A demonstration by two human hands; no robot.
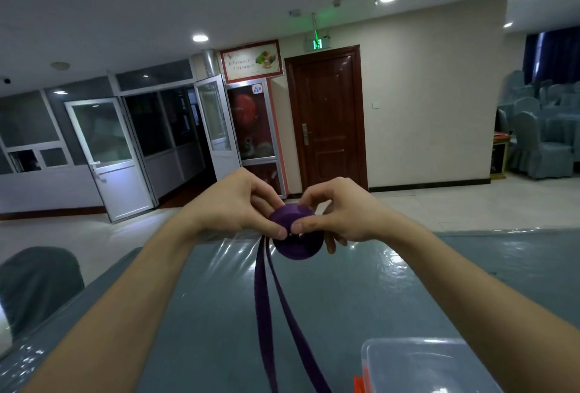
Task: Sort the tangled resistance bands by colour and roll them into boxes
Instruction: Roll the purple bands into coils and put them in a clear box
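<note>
- Step: we're rolling the purple resistance band [296,237]. The coil sits at 12 o'clock, near the far edge of the surface [408,282].
- Two loose tails [262,298] trail toward 6 o'clock, so we judge it part-wound.
- Left hand [238,204] pinches the coil at 9 o'clock, right hand [342,213] at 3 o'clock, thumbs meeting on its face.
- Next: wind the tails in flat, then into the clear plastic box [423,367] at 5 o'clock.

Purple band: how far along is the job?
Done: part of the purple flat resistance band is wound into a coil, and something orange shows at the clear plastic box. In hand: left hand and right hand both pinch the coil. Left: two loose strands trail toward the camera unrolled; the coil is not boxed. Other bands not in view.
</note>
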